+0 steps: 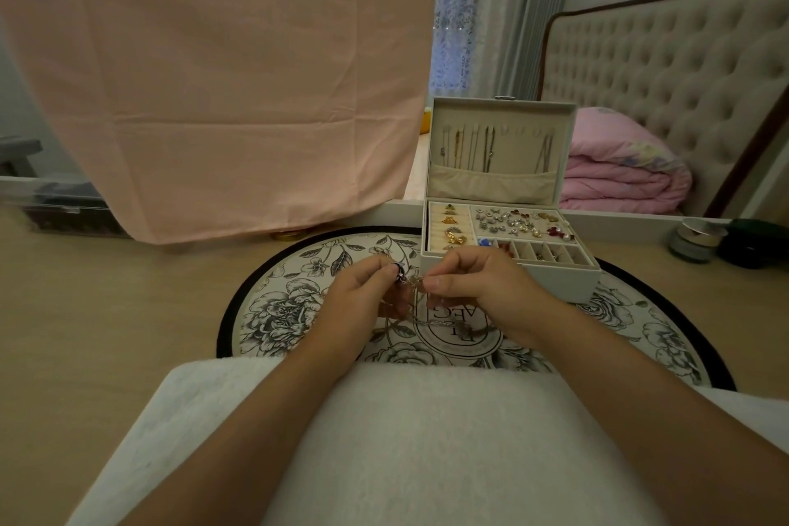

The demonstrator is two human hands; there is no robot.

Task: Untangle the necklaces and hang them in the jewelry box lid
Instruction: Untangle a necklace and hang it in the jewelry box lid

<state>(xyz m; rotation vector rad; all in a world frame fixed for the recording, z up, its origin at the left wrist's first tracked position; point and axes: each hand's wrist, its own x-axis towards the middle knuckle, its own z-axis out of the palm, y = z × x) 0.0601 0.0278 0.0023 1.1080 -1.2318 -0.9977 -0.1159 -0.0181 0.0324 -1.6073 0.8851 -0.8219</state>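
1. Nearest the camera: white fluffy cloth (427, 448) spread across the lap.
2. Beyond it: round black-rimmed floral mat (273, 312), carrying a cream jewelry box (555, 275) with its upright open lid (499, 109); several chains already hung there.
3. Left hand (356, 293) and right hand (480, 282) close together above the mat, both pinching the tangled thin metal necklaces (416, 282).
4. Probably featherlight, limp, slippery and easily kinked; best pinched with fingertips just either side of the knot.
5. Short taut run lying left-right between the hands; slack loop drooping toward the mat.
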